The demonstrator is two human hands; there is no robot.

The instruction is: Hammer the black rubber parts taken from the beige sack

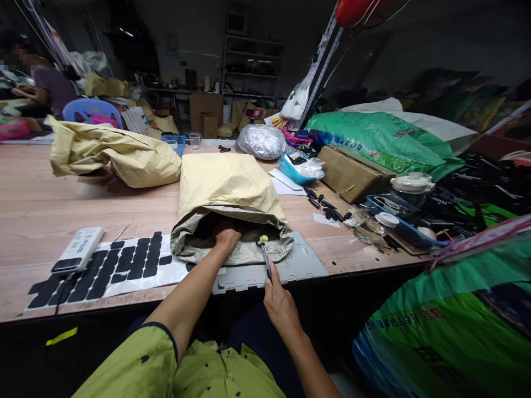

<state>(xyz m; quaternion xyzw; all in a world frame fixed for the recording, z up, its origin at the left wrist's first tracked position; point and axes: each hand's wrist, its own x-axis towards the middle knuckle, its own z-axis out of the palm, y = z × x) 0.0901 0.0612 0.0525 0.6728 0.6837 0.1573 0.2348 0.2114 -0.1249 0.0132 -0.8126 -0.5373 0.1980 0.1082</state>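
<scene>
A large tan paper sack (230, 179) lies on the table with its grey, folded-back mouth open towards me. My left hand (227, 235) reaches into that mouth; the dark inside hides its fingers. In my right hand (280, 301), closed at the front of the sack, is a slim tool (266, 255) with a black handle, a metal shaft and a small yellow-green tip. The tip is at the sack's lower lip. Under the sack's front lies a grey board (305, 262).
Left are a second tan sack (136, 157), a white device (78, 250) and a sheet of black stickers (136, 260). Black parts (329, 210), a cardboard box (352, 174) and lidded jars (410, 188) stand right. A green bag (456, 326) bulges beside the table edge. A person (53, 83) sits far left.
</scene>
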